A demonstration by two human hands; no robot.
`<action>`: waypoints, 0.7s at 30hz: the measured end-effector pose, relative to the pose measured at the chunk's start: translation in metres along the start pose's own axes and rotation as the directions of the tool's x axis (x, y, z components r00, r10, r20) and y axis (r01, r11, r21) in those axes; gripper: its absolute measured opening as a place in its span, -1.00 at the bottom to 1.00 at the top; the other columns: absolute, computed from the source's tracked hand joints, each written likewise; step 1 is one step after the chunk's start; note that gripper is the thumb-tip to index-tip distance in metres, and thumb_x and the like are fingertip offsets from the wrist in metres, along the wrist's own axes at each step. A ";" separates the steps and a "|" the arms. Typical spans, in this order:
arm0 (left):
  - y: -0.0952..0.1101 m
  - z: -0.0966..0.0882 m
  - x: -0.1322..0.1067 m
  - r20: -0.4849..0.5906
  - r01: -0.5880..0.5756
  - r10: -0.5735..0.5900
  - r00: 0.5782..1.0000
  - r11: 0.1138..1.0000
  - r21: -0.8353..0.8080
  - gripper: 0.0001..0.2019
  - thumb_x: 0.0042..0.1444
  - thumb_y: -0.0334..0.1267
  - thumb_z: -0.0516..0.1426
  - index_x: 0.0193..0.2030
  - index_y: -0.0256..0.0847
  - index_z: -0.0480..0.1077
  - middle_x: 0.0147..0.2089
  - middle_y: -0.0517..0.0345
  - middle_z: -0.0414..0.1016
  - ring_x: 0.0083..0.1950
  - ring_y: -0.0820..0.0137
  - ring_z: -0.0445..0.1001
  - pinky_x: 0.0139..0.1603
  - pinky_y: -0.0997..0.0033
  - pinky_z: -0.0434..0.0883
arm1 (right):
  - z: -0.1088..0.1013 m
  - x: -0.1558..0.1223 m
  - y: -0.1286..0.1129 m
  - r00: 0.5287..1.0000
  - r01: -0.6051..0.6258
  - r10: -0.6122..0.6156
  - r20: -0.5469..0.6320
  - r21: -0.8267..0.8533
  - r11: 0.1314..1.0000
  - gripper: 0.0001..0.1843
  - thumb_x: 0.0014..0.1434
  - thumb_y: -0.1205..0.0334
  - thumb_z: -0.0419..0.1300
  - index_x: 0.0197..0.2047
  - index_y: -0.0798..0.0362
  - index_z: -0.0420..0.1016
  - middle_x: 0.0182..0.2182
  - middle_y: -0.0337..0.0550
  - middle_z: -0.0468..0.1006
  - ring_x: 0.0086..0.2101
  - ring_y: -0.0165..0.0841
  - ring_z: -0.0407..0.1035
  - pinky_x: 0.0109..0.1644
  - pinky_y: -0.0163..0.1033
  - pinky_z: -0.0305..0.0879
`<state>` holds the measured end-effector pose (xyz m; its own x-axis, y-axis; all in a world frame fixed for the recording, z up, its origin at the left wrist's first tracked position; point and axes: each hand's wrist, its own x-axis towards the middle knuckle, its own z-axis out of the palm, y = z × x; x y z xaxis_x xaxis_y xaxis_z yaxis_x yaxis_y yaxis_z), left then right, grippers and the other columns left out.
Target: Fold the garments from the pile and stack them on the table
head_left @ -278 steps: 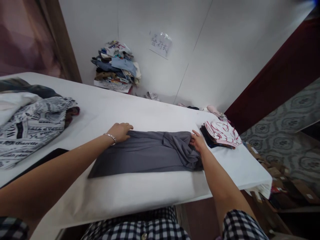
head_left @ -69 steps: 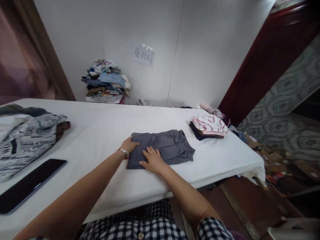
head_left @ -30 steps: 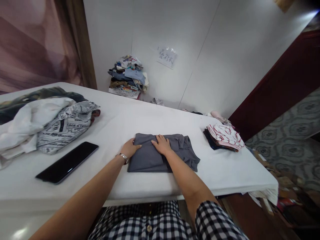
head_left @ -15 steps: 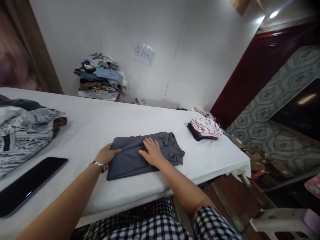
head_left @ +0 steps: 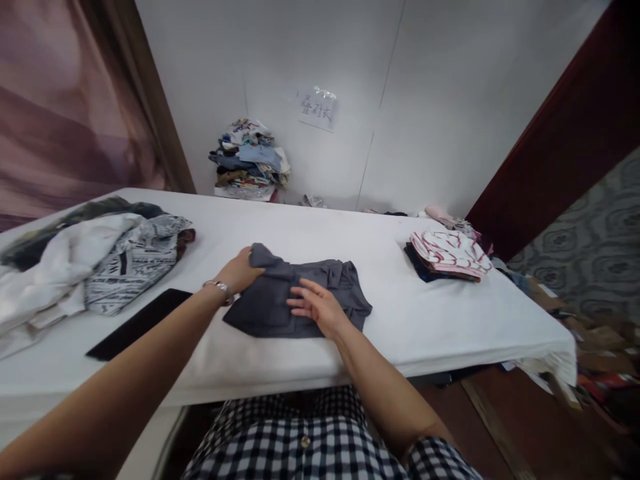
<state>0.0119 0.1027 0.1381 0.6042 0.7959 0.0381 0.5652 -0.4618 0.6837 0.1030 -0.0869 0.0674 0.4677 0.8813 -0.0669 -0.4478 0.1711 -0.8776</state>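
Observation:
A folded dark grey garment (head_left: 300, 300) lies on the white table (head_left: 425, 320) in front of me. My left hand (head_left: 237, 271), with a metal bracelet at the wrist, grips the garment's far left corner and holds it raised off the table. My right hand (head_left: 317, 308) rests on the middle of the garment near its front edge, fingers stretched out and pointing left.
A black phone (head_left: 137, 323) lies at the left near the table's front. Loose clothes (head_left: 95, 257) are heaped at the far left. A folded red-and-white striped stack (head_left: 450, 257) sits at the right. More clothes (head_left: 250, 160) are piled by the back wall.
My left hand has taken hold of the garment's left corner and lifted it. My right hand has slid toward the front edge. The camera view has swung round.

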 end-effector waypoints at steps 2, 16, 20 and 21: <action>0.038 0.014 -0.010 0.132 0.000 0.024 0.991 0.985 -0.174 -0.15 -0.11 -0.21 0.30 0.32 -0.24 0.06 0.17 -0.25 0.36 0.00 0.07 0.49 -0.02 0.16 0.45 | -0.001 0.007 -0.006 1.000 -0.012 0.013 -0.007 0.145 0.989 -0.49 0.14 -0.05 0.20 0.10 -0.03 0.31 -0.10 -0.10 0.55 -0.19 -0.31 0.50 -0.10 -0.12 0.45; -0.021 0.094 -0.021 0.227 0.247 -0.167 0.959 0.887 -0.391 -0.28 0.06 -0.01 0.14 0.30 -0.36 0.10 0.16 -0.26 0.37 0.03 0.18 0.46 -0.19 0.33 0.49 | -0.070 -0.003 -0.030 0.956 -0.035 -0.023 -0.293 -0.189 0.981 -0.43 -0.10 0.31 0.25 0.05 -0.06 0.37 -0.17 -0.20 0.59 -0.21 -0.29 0.48 0.01 -0.08 0.37; -0.012 0.097 -0.027 0.314 0.299 -0.181 0.932 0.873 -0.386 -0.24 0.06 -0.01 0.15 0.32 -0.38 0.05 0.14 -0.30 0.37 -0.09 0.22 0.50 -0.36 0.36 0.50 | -0.093 0.006 -0.032 0.910 -0.060 -0.171 -0.378 -0.526 0.848 -0.38 -0.09 0.35 0.18 0.12 -0.05 0.36 -0.09 -0.19 0.56 -0.13 -0.26 0.44 0.06 -0.07 0.33; -0.010 0.097 -0.028 0.326 0.305 -0.184 0.927 0.875 -0.375 -0.23 0.05 -0.03 0.15 0.32 -0.39 0.04 0.14 -0.31 0.37 -0.11 0.22 0.50 -0.38 0.37 0.50 | -0.100 0.007 -0.032 0.899 -0.087 -0.197 -0.392 -0.599 0.796 -0.36 -0.10 0.37 0.18 0.13 -0.03 0.36 -0.06 -0.17 0.55 -0.09 -0.25 0.43 0.09 -0.08 0.30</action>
<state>0.0442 0.0468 0.0595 0.6392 0.6957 -0.3278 0.4682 -0.0139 0.8835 0.1963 -0.1305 0.0472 0.8074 0.5855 -0.0733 0.0590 -0.2038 -0.9772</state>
